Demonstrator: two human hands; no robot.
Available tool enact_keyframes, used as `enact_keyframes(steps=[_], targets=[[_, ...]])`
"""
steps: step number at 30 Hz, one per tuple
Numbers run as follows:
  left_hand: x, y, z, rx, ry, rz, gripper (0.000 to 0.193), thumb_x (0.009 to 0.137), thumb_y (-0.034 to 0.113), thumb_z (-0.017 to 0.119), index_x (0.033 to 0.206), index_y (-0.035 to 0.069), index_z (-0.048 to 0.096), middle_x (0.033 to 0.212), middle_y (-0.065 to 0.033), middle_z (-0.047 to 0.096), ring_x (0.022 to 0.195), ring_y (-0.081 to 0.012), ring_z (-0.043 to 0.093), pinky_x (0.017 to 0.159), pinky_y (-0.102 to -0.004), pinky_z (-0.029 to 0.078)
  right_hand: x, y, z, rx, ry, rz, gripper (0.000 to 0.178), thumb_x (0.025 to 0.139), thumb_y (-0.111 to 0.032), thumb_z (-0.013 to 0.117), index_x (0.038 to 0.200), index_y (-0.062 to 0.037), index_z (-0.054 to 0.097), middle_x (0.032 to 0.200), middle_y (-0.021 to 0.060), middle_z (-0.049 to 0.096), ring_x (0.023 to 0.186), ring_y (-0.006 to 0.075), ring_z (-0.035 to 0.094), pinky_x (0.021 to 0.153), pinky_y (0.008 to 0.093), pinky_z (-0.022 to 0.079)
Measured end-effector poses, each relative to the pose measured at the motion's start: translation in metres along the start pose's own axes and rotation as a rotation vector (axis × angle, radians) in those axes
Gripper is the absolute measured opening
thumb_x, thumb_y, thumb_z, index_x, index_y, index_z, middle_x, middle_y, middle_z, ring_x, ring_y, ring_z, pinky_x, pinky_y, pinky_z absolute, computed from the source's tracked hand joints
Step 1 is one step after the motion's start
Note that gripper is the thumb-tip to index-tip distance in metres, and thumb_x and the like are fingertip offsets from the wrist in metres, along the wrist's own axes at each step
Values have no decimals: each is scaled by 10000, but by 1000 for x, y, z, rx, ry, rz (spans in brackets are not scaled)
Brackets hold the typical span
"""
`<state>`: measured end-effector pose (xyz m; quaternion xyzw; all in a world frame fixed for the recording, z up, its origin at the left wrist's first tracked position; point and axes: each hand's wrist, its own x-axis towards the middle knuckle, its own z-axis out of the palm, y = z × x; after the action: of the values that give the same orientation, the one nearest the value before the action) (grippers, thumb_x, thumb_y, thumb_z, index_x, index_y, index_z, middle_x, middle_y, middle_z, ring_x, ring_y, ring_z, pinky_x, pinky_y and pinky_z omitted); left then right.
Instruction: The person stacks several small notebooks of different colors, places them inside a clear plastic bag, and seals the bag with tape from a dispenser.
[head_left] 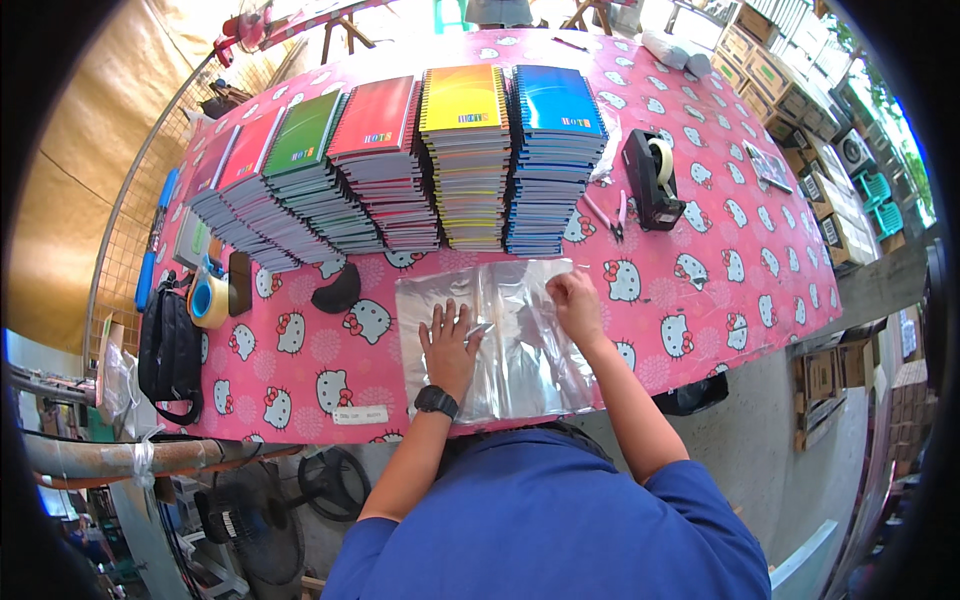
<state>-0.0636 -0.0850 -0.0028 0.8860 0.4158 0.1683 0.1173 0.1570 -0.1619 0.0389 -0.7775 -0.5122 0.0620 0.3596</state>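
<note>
The long table under its pink cartoon-cat patterned cloth (700, 300) fills most of my view. Across its far half stand six slanting stacks of spiral-bound notebooks (400, 170) with purple, crimson, green, red, yellow and blue covers, set side by side. Directly below these stacks, at the near edge of the table, lies the pile of clear, glossy plastic sleeves (505, 340), flat on the cloth and centred in front of me. My left hand (449, 350) rests palm down with fingers spread on the left half of the pile, pressing it flat; a black wristwatch (436, 401) sits on that wrist. My right hand (576, 305) is at the upper right corner of the pile, fingers pinched together on the edge of the top sleeve. The two hands are apart, with the middle of the pile between them. A black desktop tape dispenser (652, 180) stands right of the blue stack, with pink-handled scissors (610, 215) just beside it.
</note>
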Motion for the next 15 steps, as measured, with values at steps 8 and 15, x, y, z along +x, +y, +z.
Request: enact_keyframes(steps=[8, 15], targets=[[5, 28, -20, 135, -218, 9, 932, 640, 756, 501, 1391, 243, 299, 1476, -122, 159, 1334, -433, 84, 974, -688, 73, 1, -2, -28, 98, -337, 384, 227, 782, -139, 653, 937, 10, 578, 698, 137, 622, 646, 287, 604, 631, 380, 469], [0, 14, -17, 96, -219, 44, 1016, 645, 768, 474, 1414, 148, 238, 1479, -131, 144, 1347, -411, 52, 1003, -659, 41, -3, -64, -42, -325, 162, -52, 453, 702, -49, 652, 1138, -94, 536, 1098, 113, 543, 1053, 262, 479, 899, 426, 348]])
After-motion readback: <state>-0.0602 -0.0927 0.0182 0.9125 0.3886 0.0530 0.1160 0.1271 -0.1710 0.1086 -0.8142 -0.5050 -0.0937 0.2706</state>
